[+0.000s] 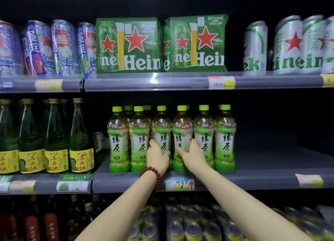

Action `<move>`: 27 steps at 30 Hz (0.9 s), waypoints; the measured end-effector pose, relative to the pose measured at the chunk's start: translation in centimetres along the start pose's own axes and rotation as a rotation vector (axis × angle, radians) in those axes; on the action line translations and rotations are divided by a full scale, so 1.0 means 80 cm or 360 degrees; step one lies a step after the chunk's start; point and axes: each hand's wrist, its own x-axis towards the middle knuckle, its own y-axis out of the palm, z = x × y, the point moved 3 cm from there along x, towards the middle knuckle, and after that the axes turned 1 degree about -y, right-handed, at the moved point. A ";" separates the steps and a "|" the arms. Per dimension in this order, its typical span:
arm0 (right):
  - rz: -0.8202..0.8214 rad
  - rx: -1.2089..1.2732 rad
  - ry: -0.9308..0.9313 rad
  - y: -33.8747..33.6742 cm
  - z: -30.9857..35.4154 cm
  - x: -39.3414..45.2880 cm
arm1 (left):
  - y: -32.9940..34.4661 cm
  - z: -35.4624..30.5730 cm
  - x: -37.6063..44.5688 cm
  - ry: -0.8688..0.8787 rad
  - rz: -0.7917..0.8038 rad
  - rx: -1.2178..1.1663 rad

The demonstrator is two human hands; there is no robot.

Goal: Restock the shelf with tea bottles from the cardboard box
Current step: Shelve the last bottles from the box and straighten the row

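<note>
Left hand [157, 156] – fingers grip tea bottle [162, 132] | right hand [192, 154] – grips next bottle [181, 132]

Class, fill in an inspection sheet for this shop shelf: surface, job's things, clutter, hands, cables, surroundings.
Surface: middle shelf, bare to the right of the tea.
Job's things: green tea bottles upright in a front row, more behind; cardboard box not in view.
Clutter: nothing seen.
Hands: left hand and right hand each grip a front-row bottle; red bead bracelet on left wrist.
Cables: nothing seen.
Surroundings: beer packs above, green glass bottles left, cans below.
</note>
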 end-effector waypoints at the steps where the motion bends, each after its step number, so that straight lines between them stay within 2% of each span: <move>1: 0.0005 0.0021 -0.0005 0.000 -0.002 0.001 | 0.000 0.000 0.001 0.0002 0.0010 0.0012; 6: -0.0004 0.0109 -0.0013 -0.001 -0.007 0.003 | -0.011 0.003 0.004 0.0022 0.0142 0.0094; 9: 0.0074 0.0091 -0.0044 -0.004 -0.009 0.006 | -0.016 0.004 -0.001 0.0098 0.0172 0.0120; 13: 0.0144 0.0002 -0.0081 -0.007 -0.013 0.008 | -0.019 0.008 -0.012 0.0178 0.0097 0.0098; 21: 0.0095 -0.0024 -0.0113 -0.004 -0.012 -0.001 | -0.019 0.019 -0.027 0.0172 0.0002 0.0011; 27: -0.0050 -0.0134 -0.0019 -0.001 -0.004 -0.008 | -0.027 0.009 -0.030 0.0135 -0.0119 0.0337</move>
